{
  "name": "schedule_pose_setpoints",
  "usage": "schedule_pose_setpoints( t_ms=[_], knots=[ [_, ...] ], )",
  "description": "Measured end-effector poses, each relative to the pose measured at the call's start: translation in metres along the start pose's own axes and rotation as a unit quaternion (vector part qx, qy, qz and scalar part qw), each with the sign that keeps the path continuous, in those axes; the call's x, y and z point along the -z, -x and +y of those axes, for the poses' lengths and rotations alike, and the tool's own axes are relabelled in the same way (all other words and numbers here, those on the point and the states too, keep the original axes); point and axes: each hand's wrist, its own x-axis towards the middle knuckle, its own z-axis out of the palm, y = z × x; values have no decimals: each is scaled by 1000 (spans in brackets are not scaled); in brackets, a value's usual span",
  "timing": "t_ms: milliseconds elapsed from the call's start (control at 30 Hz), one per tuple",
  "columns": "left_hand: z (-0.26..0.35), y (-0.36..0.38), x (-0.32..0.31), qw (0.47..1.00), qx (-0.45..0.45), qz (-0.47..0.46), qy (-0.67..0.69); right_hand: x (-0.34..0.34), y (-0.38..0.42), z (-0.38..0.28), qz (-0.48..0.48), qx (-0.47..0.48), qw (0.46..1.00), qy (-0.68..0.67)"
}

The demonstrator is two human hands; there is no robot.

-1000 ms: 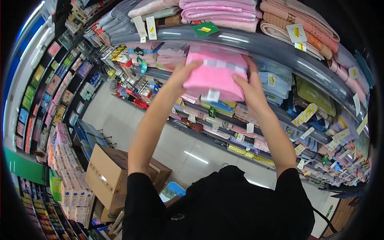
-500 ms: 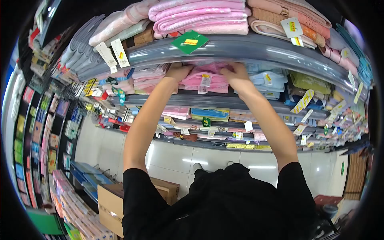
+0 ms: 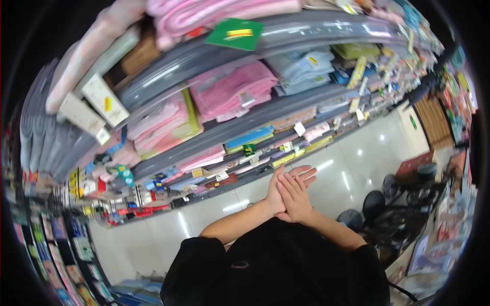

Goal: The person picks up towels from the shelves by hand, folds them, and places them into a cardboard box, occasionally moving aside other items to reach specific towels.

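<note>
In front of my chest my two hands are pressed together, away from the shelf. My left hand (image 3: 274, 198) lies beneath, its fingers stretched out to the upper right. Across it rests my right hand (image 3: 295, 200), fingers extended over the left palm. I see nothing held in either one. Beyond them on the shelf lies a stack of folded pink towels (image 3: 236, 92) with a white tag. Pale pink towels (image 3: 161, 122) sit to its left and light blue towels (image 3: 301, 71) to its right.
Thicker pink folded textiles (image 3: 214, 15) lie on the upper shelf, whose rounded grey edge (image 3: 178, 71) carries a green tag (image 3: 236, 34). Lower shelves hold more folded goods. Black round-topped objects (image 3: 375, 204) stand at the right on the tiled floor (image 3: 204, 214).
Both hands have let go of the pink towels, drawn back from the shelf and come together. The view has tilted and shifted, and the pink stack now lies uncovered.
</note>
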Motion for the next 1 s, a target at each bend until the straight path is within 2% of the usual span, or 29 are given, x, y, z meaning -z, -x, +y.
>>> schedule_pose_setpoints(
  t_ms=[33,67,100,133,233,300,433,533,600,667,733,800,833,867,933,1000],
  knots=[
    [-11,1,15,997,56,29,46,-3,19,3,-19,-38,999,27],
    [-23,2,24,987,125,58,88,-8,32,6,2,-71,997,40],
    [-31,7,29,981,153,105,60,-8,48,6,-22,-101,994,45],
    [-36,13,29,972,213,89,41,-2,69,6,-43,-138,988,53],
    [-47,9,33,968,240,75,-1,1,105,-1,-11,-227,971,77],
    [-54,9,26,961,270,52,-23,4,120,-3,54,-293,954,21],
    [-82,1,24,952,296,40,-59,3,154,-5,130,-339,930,63],
    [-104,-9,25,925,362,58,-105,2,171,-23,179,-364,910,91],
    [-117,-15,17,907,406,26,-114,17,178,-42,200,-423,878,99],
    [-124,-16,14,858,436,-61,-264,34,180,-70,239,-447,852,132],
    [-135,-16,5,827,467,-82,-300,52,189,-97,341,-455,798,201],
    [-141,-12,3,723,479,-192,-459,87,209,-132,415,-460,706,344],
    [-147,-10,8,695,464,-225,-500,95,227,-144,476,-502,612,383],
    [-155,-6,9,690,470,-233,-499,108,250,-155,525,-516,536,413],
    [-162,5,9,614,447,-326,-563,125,300,-170,646,-600,373,288],
    [-176,15,15,601,482,-331,-545,98,401,-145,703,-602,255,279]
  ],
)
